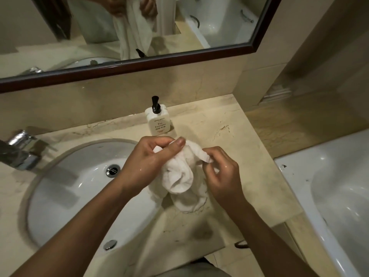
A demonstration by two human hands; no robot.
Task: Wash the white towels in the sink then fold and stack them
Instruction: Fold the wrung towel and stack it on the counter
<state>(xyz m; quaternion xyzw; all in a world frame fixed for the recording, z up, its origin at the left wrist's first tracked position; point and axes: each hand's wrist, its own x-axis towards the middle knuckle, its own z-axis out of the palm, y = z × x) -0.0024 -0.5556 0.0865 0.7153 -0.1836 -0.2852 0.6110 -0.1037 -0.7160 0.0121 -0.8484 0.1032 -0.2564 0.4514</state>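
**Both hands on a white towel, R of the sink**

My left hand (147, 156) grips the white towel (180, 174) at its upper end, fingers curled round the cloth w/ thumb pressed across the top. My right hand (221, 172) pinches a loose corner of the same towel betw. thumb & fingertips, the other fingers curled loosely. Both hands look wet and shiny.

The towel is bunched & crumpled, hanging from my hands w/ its lower end resting on the beige marble counter (229, 134), just R of the sink (65, 188). It's over the counter, not in the basin.

Sink is a white oval bowl set under the counter, drain (113, 170) visible, chrome faucet (20, 150) at far L. A white soap bottle (158, 120) w/ black pump stands upright at the back of the counter, just beyond my hands, not touching the towel. White bathtub (329, 196) to the R. Dark-framed mirror (139, 27) above reflects hands holding white cloth.
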